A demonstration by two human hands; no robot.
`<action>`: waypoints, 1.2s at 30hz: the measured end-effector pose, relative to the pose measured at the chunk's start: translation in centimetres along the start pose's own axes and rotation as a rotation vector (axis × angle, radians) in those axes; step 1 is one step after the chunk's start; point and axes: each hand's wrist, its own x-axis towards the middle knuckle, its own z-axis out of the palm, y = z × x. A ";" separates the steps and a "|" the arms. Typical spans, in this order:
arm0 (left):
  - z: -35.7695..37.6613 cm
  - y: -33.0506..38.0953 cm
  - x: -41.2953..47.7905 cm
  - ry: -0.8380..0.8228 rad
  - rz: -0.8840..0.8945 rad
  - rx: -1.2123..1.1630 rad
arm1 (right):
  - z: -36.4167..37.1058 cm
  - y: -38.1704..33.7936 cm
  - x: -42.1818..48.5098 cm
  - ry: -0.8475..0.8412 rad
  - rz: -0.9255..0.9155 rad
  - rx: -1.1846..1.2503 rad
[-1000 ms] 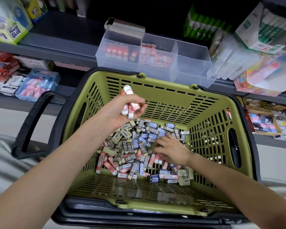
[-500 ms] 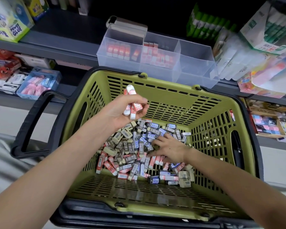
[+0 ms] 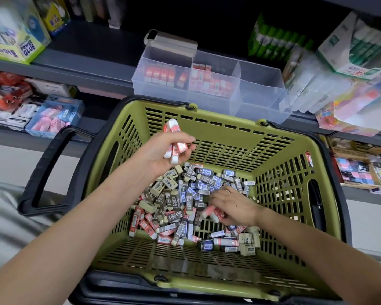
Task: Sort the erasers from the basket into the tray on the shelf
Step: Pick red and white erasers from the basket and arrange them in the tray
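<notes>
My left hand [image 3: 161, 155] clutches red erasers [image 3: 173, 129], tray [image 3: 260, 100] straight ahead past basket [image 3: 229, 137] rim; right hand [image 3: 235, 205] pinches pile eraser [image 3: 215, 211].

- I work from a single view: a wide-angle camera worn on the person's head.
- It faces forward and steeply down, close over both forearms, into the basket [image 3: 218, 119].
- Beyond the fingers [image 3: 180, 137] of the left hand [image 3: 161, 153] it takes in the tray [image 3: 260, 95] and the shelf [image 3: 86, 73], higher in frame.
</notes>
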 end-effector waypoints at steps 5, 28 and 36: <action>-0.2 -0.1 -0.2 0.011 0.083 0.198 | -5.9 -2.4 0.5 0.326 0.441 0.830; 0.8 2.6 0.4 -0.050 0.335 0.092 | -23.1 -5.1 4.1 0.722 0.593 1.120; 1.5 7.1 2.9 0.003 0.390 -0.031 | -25.3 3.6 7.5 0.998 0.947 0.492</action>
